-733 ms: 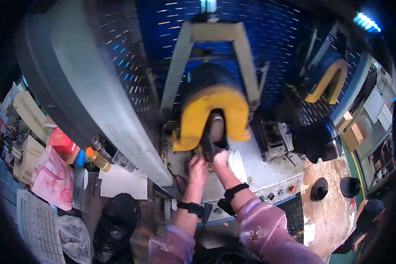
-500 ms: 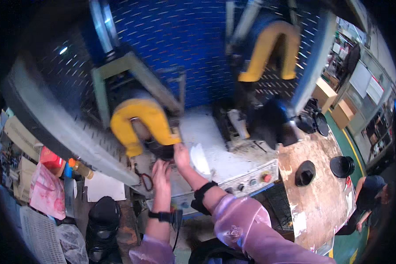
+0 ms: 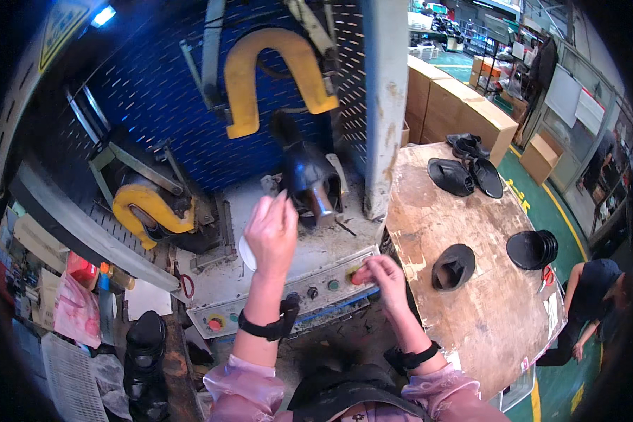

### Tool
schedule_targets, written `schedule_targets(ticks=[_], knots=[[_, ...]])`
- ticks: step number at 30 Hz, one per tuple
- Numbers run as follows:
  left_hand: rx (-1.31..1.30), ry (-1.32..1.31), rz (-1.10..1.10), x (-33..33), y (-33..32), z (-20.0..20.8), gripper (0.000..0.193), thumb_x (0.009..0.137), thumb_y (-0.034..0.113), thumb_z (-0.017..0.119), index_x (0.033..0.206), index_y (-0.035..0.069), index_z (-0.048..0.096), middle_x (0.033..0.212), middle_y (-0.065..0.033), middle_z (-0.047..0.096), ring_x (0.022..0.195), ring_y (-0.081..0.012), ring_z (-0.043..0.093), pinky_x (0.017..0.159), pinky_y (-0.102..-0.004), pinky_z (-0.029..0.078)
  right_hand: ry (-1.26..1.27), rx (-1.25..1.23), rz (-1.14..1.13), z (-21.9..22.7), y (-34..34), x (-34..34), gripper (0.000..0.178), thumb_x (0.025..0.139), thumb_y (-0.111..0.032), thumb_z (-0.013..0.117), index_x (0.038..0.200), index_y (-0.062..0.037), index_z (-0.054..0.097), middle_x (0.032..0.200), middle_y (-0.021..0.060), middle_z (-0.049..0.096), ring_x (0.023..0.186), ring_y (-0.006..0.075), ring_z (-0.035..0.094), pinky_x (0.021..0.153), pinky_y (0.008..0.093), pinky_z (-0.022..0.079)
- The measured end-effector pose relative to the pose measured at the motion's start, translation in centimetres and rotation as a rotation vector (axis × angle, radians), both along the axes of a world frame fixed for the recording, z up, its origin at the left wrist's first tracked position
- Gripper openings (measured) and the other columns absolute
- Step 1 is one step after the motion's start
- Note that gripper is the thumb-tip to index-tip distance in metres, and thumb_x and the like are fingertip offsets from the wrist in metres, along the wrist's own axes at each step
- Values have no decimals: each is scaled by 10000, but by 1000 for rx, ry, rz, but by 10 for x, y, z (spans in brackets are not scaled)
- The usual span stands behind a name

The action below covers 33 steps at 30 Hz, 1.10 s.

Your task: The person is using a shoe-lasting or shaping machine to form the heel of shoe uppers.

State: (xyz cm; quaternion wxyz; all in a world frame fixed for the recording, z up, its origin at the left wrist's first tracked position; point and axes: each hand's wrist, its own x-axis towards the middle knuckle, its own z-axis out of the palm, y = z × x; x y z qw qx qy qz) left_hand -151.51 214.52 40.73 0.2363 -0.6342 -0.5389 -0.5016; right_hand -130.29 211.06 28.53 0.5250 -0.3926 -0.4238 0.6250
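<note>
My left hand (image 3: 270, 235) is raised over the machine's pale worktop (image 3: 235, 200), its fingers stretched upward beside a black shoe upper (image 3: 304, 169) on the right-hand station. It holds nothing that I can see. At the front control panel (image 3: 299, 295), my right hand (image 3: 385, 279) has its fingers bent round a red push button (image 3: 359, 276). A yellow U-shaped clamp pad (image 3: 274, 67) hangs above the shoe upper. Another yellow pad (image 3: 137, 204) at the left station lies around a dark piece that is partly hidden.
A wooden table (image 3: 429, 218) on the right bears black shoe uppers (image 3: 454, 267), a stack of black round pieces (image 3: 531, 250) and red-handled scissors (image 3: 547, 278). Dark scissors (image 3: 187, 285) lie left of the panel. A co-worker (image 3: 587, 302) stands far right; cardboard boxes (image 3: 457, 105) stand behind the table.
The view has swung right. Both hands have left the dark piece at the left yellow pad; the left is now near the right-hand shoe upper, the right at the red button.
</note>
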Motion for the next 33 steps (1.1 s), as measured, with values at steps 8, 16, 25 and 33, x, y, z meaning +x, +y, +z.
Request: schedule_targets(ticks=[8, 16, 25, 33], knots=[[-118, 299, -378, 51, -105, 3, 352, 635, -52, 646, 979, 20, 663, 660, -43, 463, 584, -207, 507, 529, -327, 424, 112, 177, 450, 70, -27, 68, 597, 862, -475, 576, 1154, 45, 553, 1080, 103, 618, 1052, 179, 562, 940, 312, 404], [-1044, -797, -671, 93, -121, -76, 187, 919, 139, 562, 1035, 15, 638, 878, -30, 630, 724, -128, 576, 577, -270, 459, 75, -90, 139, 40, -86, 90, 331, 785, -134, 726, 1079, -22, 620, 1001, 4, 658, 870, 65, 594, 785, 231, 478], [-1239, -1216, -1153, 180, -100, -110, 132, 875, 120, 625, 954, 15, 615, 886, -32, 641, 714, -168, 606, 597, -313, 498, -289, -14, -274, -10, -112, 134, 313, 780, -110, 731, 1038, -31, 571, 883, 10, 592, 842, 83, 539, 742, 236, 443], [-666, 509, -1127, 277, 3, -220, 117, 694, 48, 603, 801, 68, 560, 773, -65, 534, 813, -261, 556, 665, -377, 479, -207, -323, -683, -120, -158, 226, 274, 884, -137, 616, 1120, -19, 542, 960, 72, 637, 915, 146, 604, 799, 262, 463]])
